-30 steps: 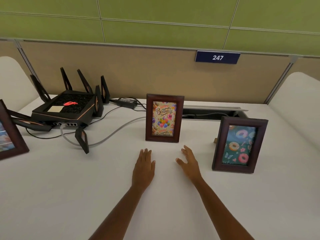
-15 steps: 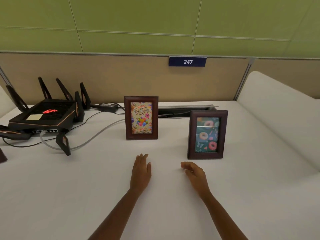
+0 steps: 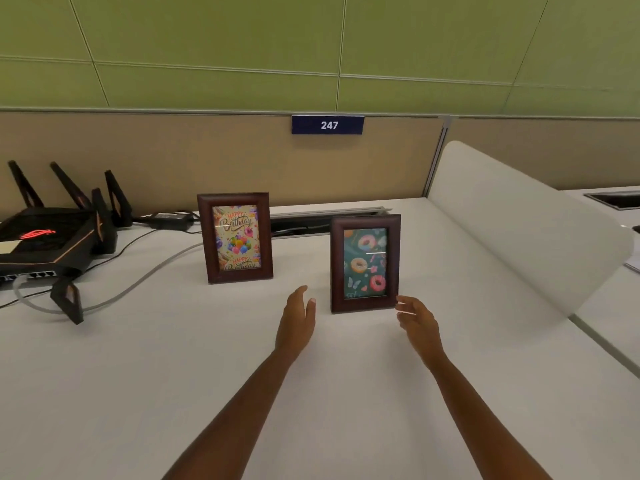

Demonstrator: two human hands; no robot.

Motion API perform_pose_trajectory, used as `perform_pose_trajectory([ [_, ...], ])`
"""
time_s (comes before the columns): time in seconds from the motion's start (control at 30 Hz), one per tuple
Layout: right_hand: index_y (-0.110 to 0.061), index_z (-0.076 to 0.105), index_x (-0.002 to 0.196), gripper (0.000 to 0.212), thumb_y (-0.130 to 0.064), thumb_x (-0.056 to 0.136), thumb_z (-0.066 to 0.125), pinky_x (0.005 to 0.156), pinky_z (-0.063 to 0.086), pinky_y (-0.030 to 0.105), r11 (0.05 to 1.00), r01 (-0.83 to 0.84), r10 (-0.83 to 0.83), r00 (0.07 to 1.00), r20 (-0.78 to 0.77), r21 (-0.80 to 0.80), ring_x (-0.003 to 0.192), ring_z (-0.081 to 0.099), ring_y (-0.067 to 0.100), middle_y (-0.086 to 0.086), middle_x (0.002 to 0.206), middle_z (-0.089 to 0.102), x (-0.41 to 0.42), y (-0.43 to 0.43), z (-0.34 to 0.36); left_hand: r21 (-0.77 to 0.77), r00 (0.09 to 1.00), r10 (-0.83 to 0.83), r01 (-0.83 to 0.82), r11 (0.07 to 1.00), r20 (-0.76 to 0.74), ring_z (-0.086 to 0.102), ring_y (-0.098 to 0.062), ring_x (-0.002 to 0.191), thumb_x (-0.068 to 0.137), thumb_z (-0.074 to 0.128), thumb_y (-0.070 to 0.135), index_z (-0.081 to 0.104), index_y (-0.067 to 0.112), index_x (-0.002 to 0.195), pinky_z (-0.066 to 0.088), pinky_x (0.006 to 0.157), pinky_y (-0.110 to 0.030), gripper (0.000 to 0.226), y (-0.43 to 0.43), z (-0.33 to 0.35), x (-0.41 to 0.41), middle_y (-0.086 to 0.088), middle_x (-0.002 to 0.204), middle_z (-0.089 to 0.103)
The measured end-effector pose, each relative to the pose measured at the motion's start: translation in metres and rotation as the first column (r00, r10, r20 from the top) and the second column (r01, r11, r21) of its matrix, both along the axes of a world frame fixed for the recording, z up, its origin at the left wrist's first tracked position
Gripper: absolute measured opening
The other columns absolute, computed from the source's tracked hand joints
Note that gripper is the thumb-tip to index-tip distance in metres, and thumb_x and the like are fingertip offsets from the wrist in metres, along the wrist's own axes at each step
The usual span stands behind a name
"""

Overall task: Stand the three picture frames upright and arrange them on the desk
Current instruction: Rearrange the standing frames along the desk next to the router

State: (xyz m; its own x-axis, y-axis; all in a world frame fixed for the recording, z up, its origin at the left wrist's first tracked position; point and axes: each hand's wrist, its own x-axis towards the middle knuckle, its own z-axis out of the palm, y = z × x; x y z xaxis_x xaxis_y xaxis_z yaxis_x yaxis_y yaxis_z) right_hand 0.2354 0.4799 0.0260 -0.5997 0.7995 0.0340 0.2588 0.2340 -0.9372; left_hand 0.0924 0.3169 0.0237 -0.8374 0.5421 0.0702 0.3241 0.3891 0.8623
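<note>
Grips empty: left hand [image 3: 297, 320] and right hand [image 3: 419, 322], fingers relaxed, flank doughnut frame [image 3: 365, 265]. Probably light, rigid; take side rails.

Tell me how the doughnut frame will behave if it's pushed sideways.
The doughnut frame stands tall and narrow on the smooth white desk, so a high push would probably tip it; a low one may slide it. Its dark moulded border looks rigid. Glints on the front suggest glazing, possibly breakable.

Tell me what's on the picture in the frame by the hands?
Doughnuts, pink and orange, on a dark teal background, in the doughnut frame. The head view shows it.
</note>
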Motion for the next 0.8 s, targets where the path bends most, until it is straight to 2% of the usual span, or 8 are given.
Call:
perform_pose_trajectory([
  [0.1, -0.005, 0.052, 0.119, 0.033, 0.002, 0.087, 0.047, 0.08, 0.043, 0.031, 1.0, 0.009, -0.008, 1.0, 0.014, -0.02, 0.098, 0.056, 0.027, 0.021, 0.12, 0.058, -0.006, 0.017, 0.007, -0.026, 0.999, 0.005, -0.004, 1.0, 0.035, 0.035, -0.026, 0.136, 0.097, 0.037, 0.02, 0.032, 0.008, 0.138, 0.03, 0.111, -0.034, 0.043, 0.014, 0.006, -0.002, -0.012, 0.148, 0.035],
  [0.2, -0.006, 0.047, 0.124, 0.037, -0.005, 0.088, 0.051, 0.083, 0.04, 0.029, 1.0, 0.015, -0.014, 0.999, 0.048, -0.008, 0.111, 0.054, 0.032, 0.02, 0.127, 0.054, -0.014, 0.033, 0.012, -0.043, 0.998, -0.016, 0.019, 0.999, 0.064, 0.036, -0.027, 0.135, 0.097, 0.037, 0.019, 0.03, 0.008, 0.139, 0.032, 0.11, -0.036, 0.044, 0.026, 0.01, -0.002, -0.014, 0.148, 0.036],
  [0.3, -0.006, 0.041, 0.129, 0.042, -0.015, 0.09, 0.051, 0.092, 0.038, 0.031, 1.0, 0.002, 0.0, 0.997, 0.08, -0.024, 0.119, 0.049, 0.031, 0.018, 0.133, 0.05, -0.024, 0.046, 0.016, -0.04, 0.993, -0.031, 0.035, 0.999, 0.11, 0.037, -0.029, 0.135, 0.097, 0.037, 0.017, 0.028, 0.007, 0.14, 0.034, 0.109, -0.038, 0.045, 0.037, 0.014, -0.003, -0.017, 0.147, 0.036],
  [0.4, -0.007, 0.034, 0.135, 0.048, -0.027, 0.093, 0.046, 0.105, 0.034, 0.04, 0.997, -0.07, 0.074, 0.984, 0.163, -0.025, 0.126, 0.044, 0.032, 0.017, 0.137, 0.047, -0.035, 0.058, 0.018, -0.031, 0.992, -0.022, 0.026, 0.999, 0.12, 0.037, -0.03, 0.134, 0.097, 0.037, 0.017, 0.027, 0.008, 0.14, 0.035, 0.108, -0.038, 0.045, 0.048, 0.019, -0.006, -0.017, 0.147, 0.036],
  [0.47, -0.007, 0.03, 0.137, 0.051, -0.032, 0.094, 0.042, 0.106, 0.034, 0.042, 0.989, -0.142, 0.146, 0.971, 0.189, -0.036, 0.128, 0.042, 0.032, 0.018, 0.139, 0.045, -0.042, 0.063, 0.018, -0.02, 0.993, -0.011, 0.014, 1.0, 0.115, 0.038, -0.03, 0.134, 0.097, 0.037, 0.018, 0.028, 0.008, 0.139, 0.037, 0.107, -0.038, 0.044, 0.054, 0.022, -0.009, -0.016, 0.147, 0.036],
  [0.63, -0.005, 0.043, 0.126, 0.043, -0.032, 0.092, 0.045, 0.097, 0.047, 0.043, 0.949, -0.259, 0.279, 0.955, 0.099, -0.178, 0.115, 0.054, 0.029, 0.018, 0.131, 0.053, -0.058, 0.071, 0.017, 0.012, 0.992, -0.016, 0.014, 1.0, 0.129, 0.042, -0.03, 0.13, 0.098, 0.035, 0.018, 0.03, 0.006, 0.138, 0.042, 0.104, -0.04, 0.042, 0.067, 0.023, -0.015, -0.017, 0.144, 0.04],
  [0.73, -0.014, 0.052, 0.108, 0.024, -0.028, 0.089, 0.052, 0.072, 0.056, 0.026, 0.914, -0.309, 0.324, 0.946, 0.016, -0.263, 0.09, 0.063, 0.016, 0.015, 0.12, 0.06, -0.064, 0.076, 0.014, -0.006, 0.985, -0.037, 0.038, 0.999, 0.166, 0.044, -0.031, 0.129, 0.098, 0.034, 0.02, 0.029, 0.005, 0.138, 0.045, 0.103, -0.042, 0.043, 0.07, 0.019, -0.015, -0.016, 0.142, 0.042],
  [0.8, -0.014, 0.053, 0.105, 0.021, -0.027, 0.089, 0.053, 0.069, 0.055, 0.025, 0.904, -0.298, 0.309, 0.951, -0.014, -0.308, 0.087, 0.063, 0.017, 0.015, 0.115, 0.062, -0.068, 0.08, 0.011, -0.006, 0.98, -0.045, 0.046, 0.999, 0.192, 0.046, -0.031, 0.127, 0.098, 0.035, 0.019, 0.031, 0.003, 0.137, 0.046, 0.103, -0.044, 0.042, 0.07, 0.013, -0.016, -0.017, 0.141, 0.044],
])
